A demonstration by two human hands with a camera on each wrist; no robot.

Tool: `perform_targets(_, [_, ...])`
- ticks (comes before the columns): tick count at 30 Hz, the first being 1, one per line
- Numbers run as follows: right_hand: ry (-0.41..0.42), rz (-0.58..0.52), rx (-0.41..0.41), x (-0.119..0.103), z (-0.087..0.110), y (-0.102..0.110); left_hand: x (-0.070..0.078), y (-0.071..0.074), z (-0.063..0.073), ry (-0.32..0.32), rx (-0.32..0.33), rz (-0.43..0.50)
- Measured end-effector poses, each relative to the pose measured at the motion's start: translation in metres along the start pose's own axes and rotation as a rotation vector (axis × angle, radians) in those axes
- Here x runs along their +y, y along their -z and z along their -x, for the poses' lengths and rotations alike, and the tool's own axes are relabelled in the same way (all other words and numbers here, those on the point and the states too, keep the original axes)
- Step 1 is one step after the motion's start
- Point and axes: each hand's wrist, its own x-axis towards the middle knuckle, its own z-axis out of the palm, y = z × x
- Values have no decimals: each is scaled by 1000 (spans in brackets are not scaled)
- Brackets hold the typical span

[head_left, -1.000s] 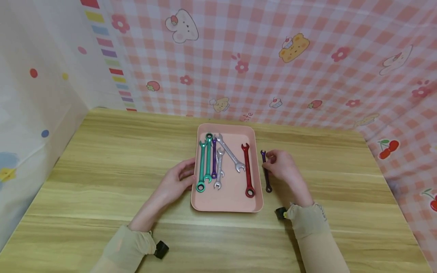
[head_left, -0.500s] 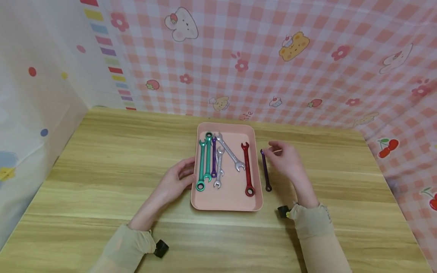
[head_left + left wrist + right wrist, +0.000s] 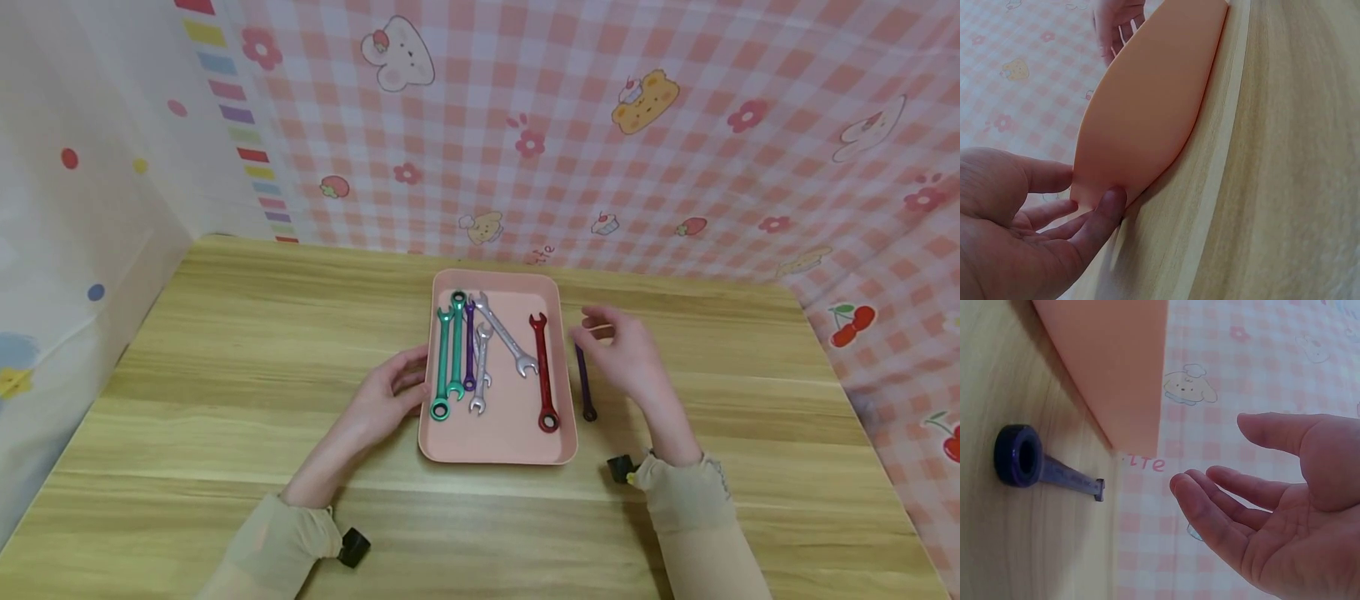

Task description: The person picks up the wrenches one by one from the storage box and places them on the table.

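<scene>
near the middle of the far edge of the table (image 3: 480,525), the left hand (image 3: 378,404) is resting loosely bent fingers against the outer left wall of a pink tray (image 3: 495,442), not visibly clamping it. the tray is looking like smooth moulded plastic, round-cornered, probably light and fairly stiff. inside, two glossy green wrenches (image 3: 443,362) are lying along the left edge beside a slim purple wrench (image 3: 470,346); silver wrenches (image 3: 505,335) are overlapping nearer the middle, and a red wrench (image 3: 544,375) is lying along the right edge. just outside that edge, a dark purple wrench (image 3: 585,383) is lying on the wood-grained table, seeming hard, small and somewhat slippery; its straight mid-shank is offering the surest hold. the right hand (image 3: 626,354) is hovering by its far end, thumb and fingers apart, gripping nothing.
</scene>
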Motion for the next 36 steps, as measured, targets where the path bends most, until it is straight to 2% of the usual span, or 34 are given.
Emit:
perform_targets(6, [73, 10, 3, -5, 8, 0, -2, -4, -1, 10, -9, -13])
perform_targets(10, [96, 50, -31, -24, 10, -4, -2, -5, 1, 2, -10, -6])
perform_targets(17, [108, 135, -170, -69, -1, -21, 1, -3, 3, -4, -3, -5])
perform_targets(23, [117, 140, -281, -82, -14, -38, 2, -2, 3, -1, -2, -9])
perform_targets(26, [99, 157, -322, -84, -21, -48, 3, -2, 3, 3, 1, -18])
perform_targets(31, [-1, 205, -385, -88, -29, -62, 3, 0, 2, 11, 4, -22])
perform_targets(36, [-55, 247, -407, -88, -35, -73, 3, -1, 1, 9, 1, -26])
